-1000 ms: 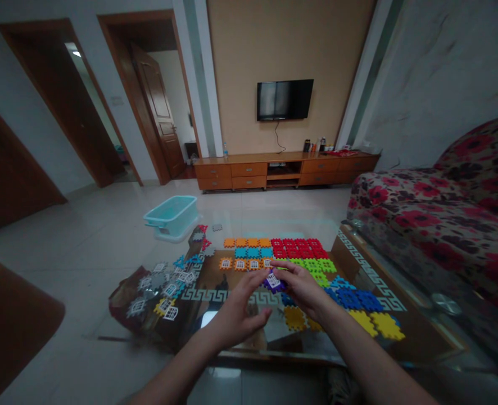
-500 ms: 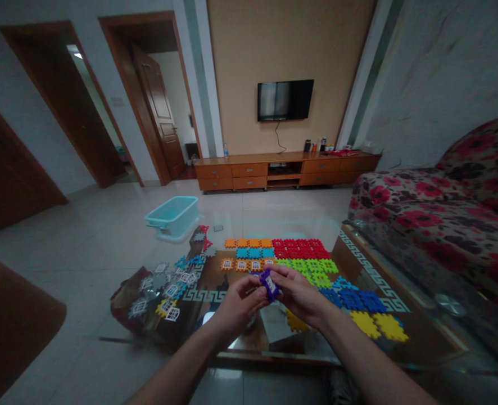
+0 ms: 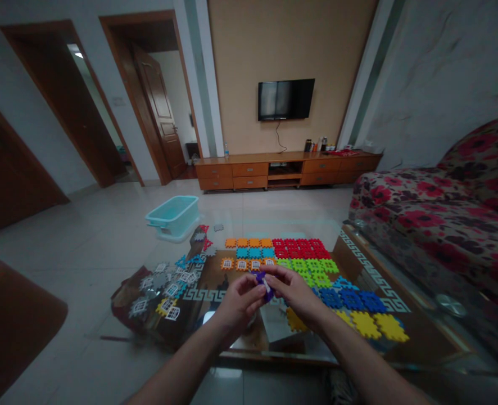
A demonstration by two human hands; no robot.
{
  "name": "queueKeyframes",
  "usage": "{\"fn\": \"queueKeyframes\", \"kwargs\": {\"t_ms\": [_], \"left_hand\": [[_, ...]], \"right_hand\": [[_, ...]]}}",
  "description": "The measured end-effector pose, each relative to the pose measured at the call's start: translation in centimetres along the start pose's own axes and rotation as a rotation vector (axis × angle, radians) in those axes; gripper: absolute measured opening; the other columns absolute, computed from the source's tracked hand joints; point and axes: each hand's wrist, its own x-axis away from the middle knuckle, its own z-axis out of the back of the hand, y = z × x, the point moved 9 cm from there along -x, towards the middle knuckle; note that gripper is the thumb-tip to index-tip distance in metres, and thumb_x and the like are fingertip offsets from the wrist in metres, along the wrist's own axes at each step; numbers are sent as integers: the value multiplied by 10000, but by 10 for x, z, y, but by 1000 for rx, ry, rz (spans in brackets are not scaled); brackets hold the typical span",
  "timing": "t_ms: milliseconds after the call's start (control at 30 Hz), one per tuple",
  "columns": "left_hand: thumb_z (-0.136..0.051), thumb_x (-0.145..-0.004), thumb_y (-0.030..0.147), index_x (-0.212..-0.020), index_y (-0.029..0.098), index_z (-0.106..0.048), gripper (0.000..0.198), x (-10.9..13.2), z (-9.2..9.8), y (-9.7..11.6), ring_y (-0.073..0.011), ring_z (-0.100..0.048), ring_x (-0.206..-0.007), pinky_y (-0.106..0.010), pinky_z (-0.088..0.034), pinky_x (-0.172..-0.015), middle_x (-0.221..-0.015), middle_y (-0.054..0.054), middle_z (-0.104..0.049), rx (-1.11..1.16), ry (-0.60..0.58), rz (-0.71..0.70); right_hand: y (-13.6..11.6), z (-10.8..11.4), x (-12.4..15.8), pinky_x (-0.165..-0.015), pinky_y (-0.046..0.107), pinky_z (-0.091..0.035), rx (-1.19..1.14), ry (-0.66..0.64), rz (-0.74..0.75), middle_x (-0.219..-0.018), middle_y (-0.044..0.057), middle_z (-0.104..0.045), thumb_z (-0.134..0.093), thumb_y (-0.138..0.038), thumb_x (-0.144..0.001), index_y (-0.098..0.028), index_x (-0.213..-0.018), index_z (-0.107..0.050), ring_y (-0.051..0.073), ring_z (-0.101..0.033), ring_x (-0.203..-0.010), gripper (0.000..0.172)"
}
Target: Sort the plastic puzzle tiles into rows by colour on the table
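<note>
Between both hands, above the glass table, is a small purple notched tile (image 3: 267, 292) with a white insert at its middle. My left hand (image 3: 244, 298) pinches its left side with thumb and fingers. My right hand (image 3: 290, 289) is closed on its right side, fingertips over the white part. Just beyond the hands lie orange tiles with white window pieces (image 3: 241, 264) and green tiles (image 3: 315, 265). Blue tiles (image 3: 350, 298) and yellow tiles (image 3: 366, 324) lie to the right, the nearest yellow one partly behind my right wrist.
Loose grey, white, blue and yellow pieces (image 3: 172, 290) are scattered at the glass table's (image 3: 240, 351) left. Farther back are red tiles (image 3: 299, 247) and cyan tiles (image 3: 255, 253). A turquoise bin (image 3: 173, 216) stands beyond the far left. A floral sofa (image 3: 438, 197) is on the right.
The purple tile has turned and tilted between my hands, so its white face shows less. My right fingers have shifted slightly left over it. The laid-out tiles have stayed put.
</note>
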Motion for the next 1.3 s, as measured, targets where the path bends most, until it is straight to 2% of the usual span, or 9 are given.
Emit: {"fn": "queueKeyframes", "kwargs": {"t_ms": [133,200,267,367,467,600,800,1167,1300], "left_hand": [[-887,-600,318,-848,177,-550,441,-5,22,-5,-144,-664,-787,-271,-497,-752,-851,-19,-665,-5,145,19],[-892,-582,329,-857,186,-527,479,-6,31,-6,-135,-661,-743,-254,-489,-706,-833,-12,-664,-25,202,22],[-897,-563,335,-849,184,-515,500,-8,34,-8,-117,-643,-680,-239,-480,-664,-797,-2,-658,-63,213,34],[-905,-538,338,-846,177,-518,520,-9,34,-9,-98,-609,-618,-221,-462,-606,-740,9,-645,-135,196,38],[-898,-555,335,-864,173,-526,510,-9,35,-7,-106,-618,-650,-216,-458,-605,-737,2,-652,-152,200,13],[-889,-585,323,-903,165,-543,496,-9,33,-8,-118,-640,-693,-227,-470,-648,-783,-30,-689,-146,164,9],[-903,-569,306,-951,155,-563,533,-8,30,-8,-162,-680,-770,-275,-504,-721,-869,-82,-718,-131,147,24],[-934,-499,281,-941,140,-587,579,-8,29,-12,-180,-684,-741,-288,-531,-685,-826,-87,-718,-146,134,52],[-909,-559,312,-987,118,-632,545,-7,27,-14,-158,-682,-731,-257,-521,-678,-857,-93,-717,-108,125,103]], "right_hand": [[-18,8,4,-854,387,-508,213,131,183,-1163,73,-679,-617,-251,-803,-249,-1165,-666,228,-625,-1005,365],[-27,1,9,-946,421,-479,323,84,291,-1278,69,-624,-584,-151,-774,-274,-1264,-610,238,-585,-1131,505],[-34,-8,16,-1062,461,-395,429,11,393,-1381,56,-555,-592,-103,-743,-306,-1348,-541,248,-500,-1268,641],[-38,-15,22,-1119,477,-328,536,-48,479,-1402,54,-540,-621,-89,-726,-327,-1386,-501,248,-469,-1307,711],[-37,-18,22,-1061,460,-398,554,-84,479,-1329,63,-597,-675,-124,-718,-328,-1361,-530,253,-544,-1222,690],[-37,-16,20,-990,435,-453,530,-68,445,-1252,59,-649,-721,-172,-708,-324,-1305,-586,253,-602,-1131,631],[-37,-12,19,-992,447,-447,524,-48,437,-1220,58,-666,-737,-176,-695,-311,-1257,-628,261,-605,-1121,588],[-40,-12,23,-921,404,-483,584,-43,457,-1145,57,-689,-761,-178,-664,-288,-1187,-658,251,-633,-1042,544],[-43,-13,24,-924,394,-484,618,-29,468,-1137,60,-689,-748,-163,-666,-280,-1193,-656,243,-630,-1039,548]]}}
